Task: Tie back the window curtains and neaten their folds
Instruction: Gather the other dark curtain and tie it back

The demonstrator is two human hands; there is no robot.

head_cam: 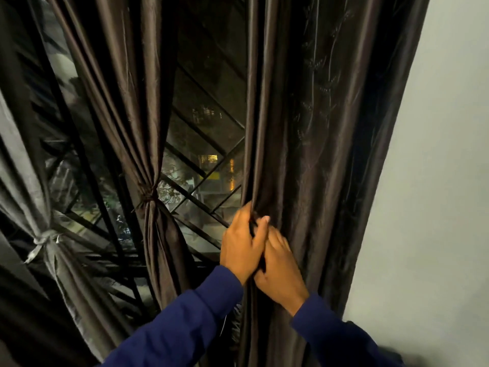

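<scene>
Left hand (pixel 242 247) grips the inner edge of the right curtain (pixel 312 154), fingers curled round a bunch of folds, thumb side up. Right hand (pixel 279 263) lies just beside it, touching it, fingers pressed flat into the same fabric; whether it pinches cloth or only rests on it, cannot tell, the fingertips are partly behind the left hand and blurred. Both wrists come out of dark blue sleeves (pixel 185 324), soft knit look, cut off at the bottom edge.

Right curtain: dark brown, satiny sheen, long vertical pleats, faint embroidered sprig pattern higher up. Hangs loose, untied, its outer edge against a plain pale wall (pixel 436 181).

Middle curtain (pixel 137 102): same brown cloth, gathered tight into a knot (pixel 148 194) at mid-height, flaring below. Far-left curtain (pixel 29 202): looks greyer, shinier, cinched with a pale ribbon tie (pixel 43 241); its left part runs out of frame.

Between the curtains, window (pixel 206 144) with black diagonal metal grille. Dark outside, a few lit yellow panes and foliage, details too dim to read. Top of all curtains cut off.
</scene>
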